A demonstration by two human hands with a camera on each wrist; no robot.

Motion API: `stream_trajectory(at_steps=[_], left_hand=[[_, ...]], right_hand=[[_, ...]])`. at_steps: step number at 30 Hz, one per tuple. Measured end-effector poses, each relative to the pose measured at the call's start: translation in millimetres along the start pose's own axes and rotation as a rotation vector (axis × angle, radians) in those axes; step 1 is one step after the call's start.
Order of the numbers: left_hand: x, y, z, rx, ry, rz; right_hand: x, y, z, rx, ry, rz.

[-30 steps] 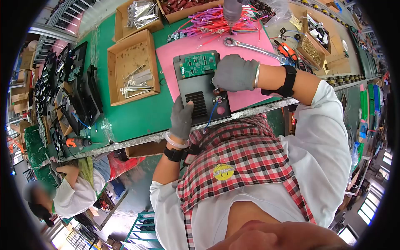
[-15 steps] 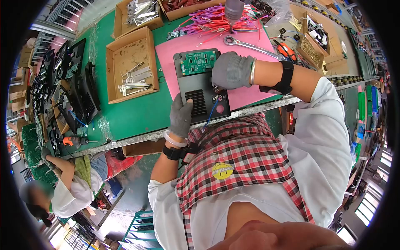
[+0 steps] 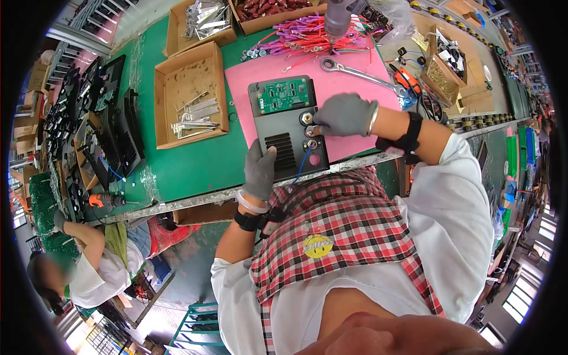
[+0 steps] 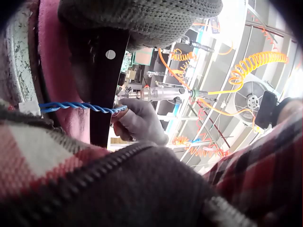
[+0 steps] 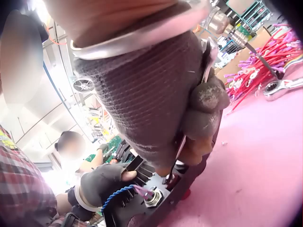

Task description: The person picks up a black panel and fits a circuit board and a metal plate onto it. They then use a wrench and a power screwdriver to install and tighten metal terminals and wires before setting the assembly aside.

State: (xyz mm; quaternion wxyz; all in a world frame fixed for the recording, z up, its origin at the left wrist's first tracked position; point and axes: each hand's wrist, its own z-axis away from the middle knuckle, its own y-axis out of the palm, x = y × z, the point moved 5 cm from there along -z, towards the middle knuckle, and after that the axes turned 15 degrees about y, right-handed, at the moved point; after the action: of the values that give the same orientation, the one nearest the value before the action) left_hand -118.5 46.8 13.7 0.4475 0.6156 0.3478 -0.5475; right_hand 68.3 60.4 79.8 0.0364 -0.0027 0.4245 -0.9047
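Clock directions are read around the black panel [image 3: 275, 125] in the head view, twelve being the top of the picture. The left hand [image 3: 259, 173], in a grey glove with a bare thumb tip, grips the panel's edge at eight o'clock, thumb over the top beside the black slots [image 3: 281, 149]. The right hand [image 3: 345, 115], also gloved, is at two o'clock with its fingers curled round a slim metal tool [image 5: 209, 61]; the tool's lower end is down by the fittings on the panel.

The panel lies over the pink sheet [image 3: 355, 147], close to the near edge of the worktop [image 3: 189, 171]. It bears a green circuit board [image 3: 285, 94] at twelve and, down its right side, an upper round metal fitting [image 3: 306, 118] and a lower round metal fitting [image 3: 312, 144]. A twisted blue wire [image 3: 304, 163] runs from the lower one towards six.

Farther out, a ratchet wrench [image 3: 361, 76] lies on the sheet at one to two o'clock. A power driver [image 3: 337, 22] stands over red and purple wires [image 3: 296, 39] at about one. Orange-handled pliers [image 3: 407, 78] are at two. An open cardboard box [image 3: 186, 74] holding metal strips [image 3: 195, 115] sits at nine to ten, another box of metal parts [image 3: 204, 21] at eleven. Well apart at nine are more black panels [image 3: 130, 127], with an orange drill [image 3: 106, 201] at eight and another person [image 3: 103, 275] beyond it.
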Motion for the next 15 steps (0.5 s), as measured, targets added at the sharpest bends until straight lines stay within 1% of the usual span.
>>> stream_trajectory(at_steps=[1,4,5,8,9,12,13,15], left_hand=[[-3.0,1.5,0.7,-0.006,0.010,-0.011],[-2.1,1.7,3.8,0.029,0.025,-0.065],[-2.4,2.4,4.3,0.011,0.033,-0.067],[-10.0,6.8,3.0,-0.006,0.063,-0.074],[-14.1,8.4,3.3,-0.005,0.070,-0.068],[-15.4,7.1,4.3,0.007,0.080,-0.101],[-13.5,6.2,4.0,0.013,0.083,-0.118],[-5.2,4.5,3.6,-0.012,0.056,-0.050]], right_hand=[[-1.8,6.7,3.6,0.004,-0.015,-0.102],[-5.4,35.0,12.8,0.007,0.134,-0.497],[-6.4,55.2,7.7,-0.055,0.100,-0.562],[-7.1,74.8,25.3,0.231,0.249,-1.051],[-11.3,73.0,21.2,0.231,0.181,-1.031],[-29.3,51.9,22.7,0.111,0.143,-0.803],[-35.3,44.6,19.2,-0.206,0.055,-0.548],[-34.1,30.9,16.3,-0.176,0.005,-0.324]])
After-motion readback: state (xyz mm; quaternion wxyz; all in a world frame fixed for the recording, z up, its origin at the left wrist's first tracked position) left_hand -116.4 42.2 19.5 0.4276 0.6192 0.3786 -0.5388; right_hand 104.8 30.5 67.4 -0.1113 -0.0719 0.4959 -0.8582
